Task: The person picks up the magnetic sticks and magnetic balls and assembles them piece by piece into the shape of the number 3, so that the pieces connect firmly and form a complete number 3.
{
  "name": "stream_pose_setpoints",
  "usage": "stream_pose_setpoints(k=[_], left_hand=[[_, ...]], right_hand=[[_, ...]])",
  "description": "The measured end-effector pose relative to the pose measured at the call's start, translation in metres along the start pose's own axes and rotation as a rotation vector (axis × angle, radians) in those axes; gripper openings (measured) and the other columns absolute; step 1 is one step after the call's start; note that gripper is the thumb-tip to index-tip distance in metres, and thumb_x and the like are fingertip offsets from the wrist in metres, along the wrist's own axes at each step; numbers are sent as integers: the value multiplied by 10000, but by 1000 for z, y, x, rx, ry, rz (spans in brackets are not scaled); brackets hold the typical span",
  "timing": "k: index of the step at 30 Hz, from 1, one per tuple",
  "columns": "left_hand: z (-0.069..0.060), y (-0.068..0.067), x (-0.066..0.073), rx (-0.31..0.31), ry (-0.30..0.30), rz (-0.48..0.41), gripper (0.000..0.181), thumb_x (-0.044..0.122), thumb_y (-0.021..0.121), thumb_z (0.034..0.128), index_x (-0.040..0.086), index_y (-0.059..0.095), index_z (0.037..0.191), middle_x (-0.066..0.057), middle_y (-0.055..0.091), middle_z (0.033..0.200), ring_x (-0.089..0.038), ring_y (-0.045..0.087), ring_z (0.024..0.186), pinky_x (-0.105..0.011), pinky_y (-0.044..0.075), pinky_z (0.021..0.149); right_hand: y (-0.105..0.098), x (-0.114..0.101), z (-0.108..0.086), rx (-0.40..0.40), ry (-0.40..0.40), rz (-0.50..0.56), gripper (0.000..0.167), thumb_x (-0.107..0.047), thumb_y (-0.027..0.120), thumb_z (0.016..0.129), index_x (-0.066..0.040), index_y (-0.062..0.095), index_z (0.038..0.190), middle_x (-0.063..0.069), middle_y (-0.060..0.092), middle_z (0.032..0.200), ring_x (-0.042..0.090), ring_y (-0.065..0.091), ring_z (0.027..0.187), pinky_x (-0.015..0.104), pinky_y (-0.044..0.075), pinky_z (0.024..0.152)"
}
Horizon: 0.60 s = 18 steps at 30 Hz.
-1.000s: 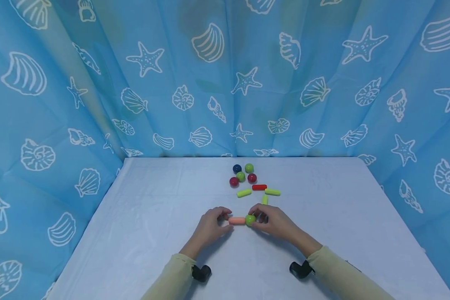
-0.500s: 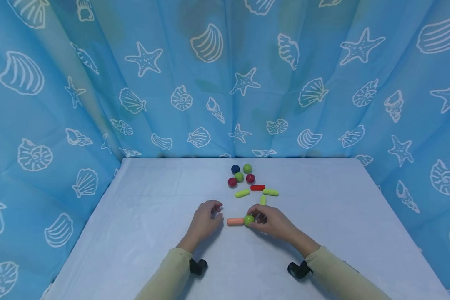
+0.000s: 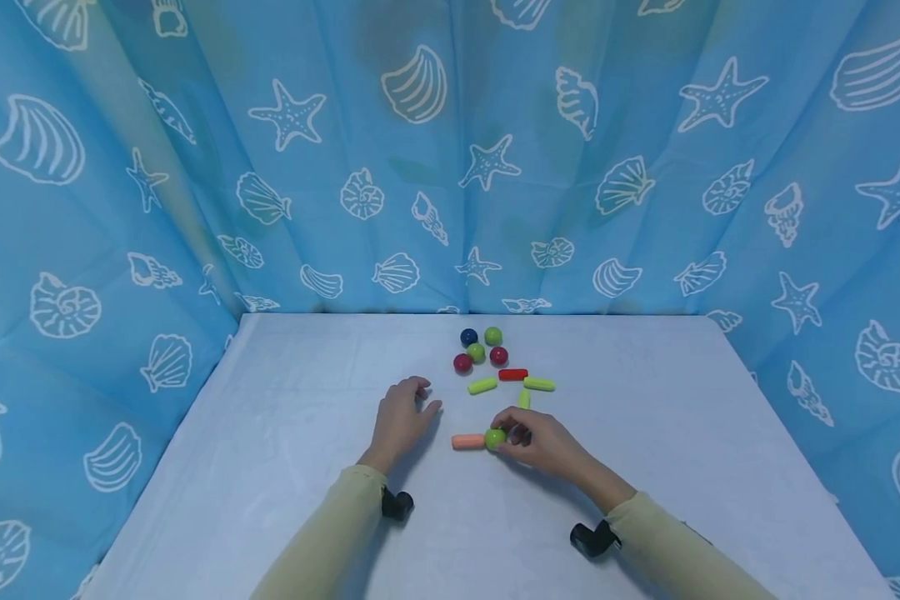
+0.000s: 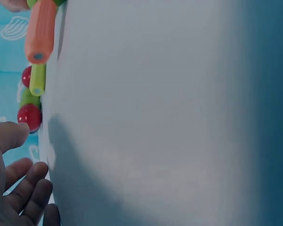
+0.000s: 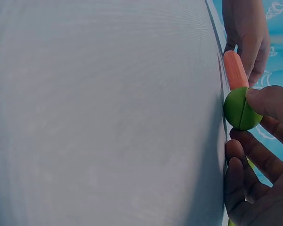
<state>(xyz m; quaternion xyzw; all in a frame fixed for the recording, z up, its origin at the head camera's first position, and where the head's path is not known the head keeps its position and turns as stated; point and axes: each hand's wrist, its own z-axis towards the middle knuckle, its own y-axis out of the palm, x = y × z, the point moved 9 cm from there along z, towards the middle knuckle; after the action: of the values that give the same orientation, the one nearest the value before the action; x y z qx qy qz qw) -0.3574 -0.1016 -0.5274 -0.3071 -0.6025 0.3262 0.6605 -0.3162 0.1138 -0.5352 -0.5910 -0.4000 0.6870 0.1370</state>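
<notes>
My right hand [image 3: 543,442] pinches a green ball [image 5: 241,108] between thumb and fingers. An orange ridged stick [image 3: 468,442] joins the ball's left side and points left, low over the white table; in the left wrist view its free end shows a small hole. My left hand [image 3: 401,421] is apart from the stick, up and to the left of it, with relaxed fingers and nothing held. Beyond the hands lie a yellow-green stick [image 3: 482,386], a red stick [image 3: 513,375] and another yellow-green stick [image 3: 539,384]. A further yellow-green stick [image 3: 523,399] is partly hidden behind my right hand.
Toward the back of the white table [image 3: 307,358] sit a dark blue ball [image 3: 468,337], a green ball [image 3: 492,336], another green ball [image 3: 476,353], a red ball [image 3: 462,363] and a second red ball [image 3: 498,357]. A blue shell-print curtain [image 3: 420,167] hangs behind the table.
My left hand has let go of the orange stick's left end and moved up and left, away from it. My right hand stays on the green ball, the stick still joined to it.
</notes>
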Motion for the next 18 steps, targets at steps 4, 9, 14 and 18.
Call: stream_pose_setpoints(k=[4,9,14,18], left_hand=[[8,1,2,3,-12,39,378,292,734,947,102,631,1257,-53,649,1085,-232,599,1050,-402,507,929],[18,4,3,17,-7,97,372,319,737,944,109,637,1235,-47,651,1069,-224,595,1019,-389,508,894],[29,8,4,26,-5,133,374,337,733,945,103,634,1220,-55,645,1046,-230,581,1008,-395,494,895],[36,9,6,30,-16,140,390,350,726,952,97,626,1232,-64,642,1063,-236,574,1022,-400,486,917]], right_hand=[[-1,0,0,1,8,6,303,-184,815,871,-265,671,1125,-117,653,1002,99,599,876,283,532,800],[0,0,-1,-8,20,10,295,-189,808,876,-261,672,1128,-110,650,1002,104,597,883,279,527,791],[1,1,-1,-15,23,24,295,-184,804,879,-257,672,1134,-109,650,1008,111,596,888,280,526,790],[0,0,-1,-16,5,23,294,-192,801,884,-259,670,1139,-113,650,1008,110,596,886,280,528,793]])
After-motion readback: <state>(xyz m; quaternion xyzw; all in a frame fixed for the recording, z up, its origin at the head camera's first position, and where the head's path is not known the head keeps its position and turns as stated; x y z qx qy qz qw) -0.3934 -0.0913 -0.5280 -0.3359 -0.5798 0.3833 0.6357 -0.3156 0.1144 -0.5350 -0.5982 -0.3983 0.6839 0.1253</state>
